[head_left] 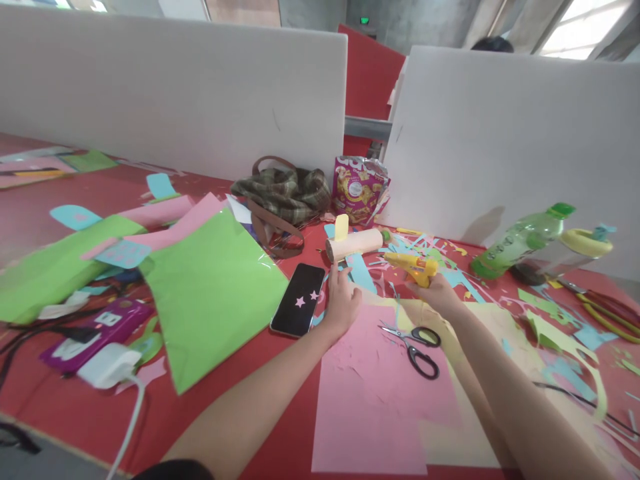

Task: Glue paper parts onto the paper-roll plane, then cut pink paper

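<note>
Pink paper (373, 393) lies nearest, across the red table (45, 393); the left hand (341, 301) rests at its upper edge, fingers pressed together beside a phone (299, 299). Right hand (440, 293) grips a yellow glue gun (413, 267) above scissors (416, 343).
</note>
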Action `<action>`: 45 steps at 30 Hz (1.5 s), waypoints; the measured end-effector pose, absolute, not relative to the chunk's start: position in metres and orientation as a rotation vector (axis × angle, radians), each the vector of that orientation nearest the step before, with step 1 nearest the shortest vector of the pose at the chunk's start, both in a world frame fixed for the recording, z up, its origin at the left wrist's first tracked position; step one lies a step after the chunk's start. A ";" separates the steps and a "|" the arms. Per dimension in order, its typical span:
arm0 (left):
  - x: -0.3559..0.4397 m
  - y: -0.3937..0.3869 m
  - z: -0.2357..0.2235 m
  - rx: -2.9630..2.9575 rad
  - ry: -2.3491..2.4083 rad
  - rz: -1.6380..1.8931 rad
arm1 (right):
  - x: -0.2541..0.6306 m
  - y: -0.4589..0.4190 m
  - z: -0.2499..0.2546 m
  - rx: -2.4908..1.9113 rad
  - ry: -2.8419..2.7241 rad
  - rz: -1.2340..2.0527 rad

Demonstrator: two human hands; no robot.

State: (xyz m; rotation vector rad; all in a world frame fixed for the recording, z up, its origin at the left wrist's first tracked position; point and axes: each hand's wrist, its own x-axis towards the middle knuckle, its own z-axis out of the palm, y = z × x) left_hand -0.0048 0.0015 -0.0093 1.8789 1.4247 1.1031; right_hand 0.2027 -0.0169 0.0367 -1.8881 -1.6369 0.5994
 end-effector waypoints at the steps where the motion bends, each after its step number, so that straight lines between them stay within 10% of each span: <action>1: -0.005 0.001 -0.009 1.896 1.439 1.082 | 0.200 -0.016 0.038 -1.871 -1.660 0.604; 45: -0.003 -0.003 -0.008 2.018 1.452 0.930 | 0.165 0.003 0.029 -1.909 -1.870 0.336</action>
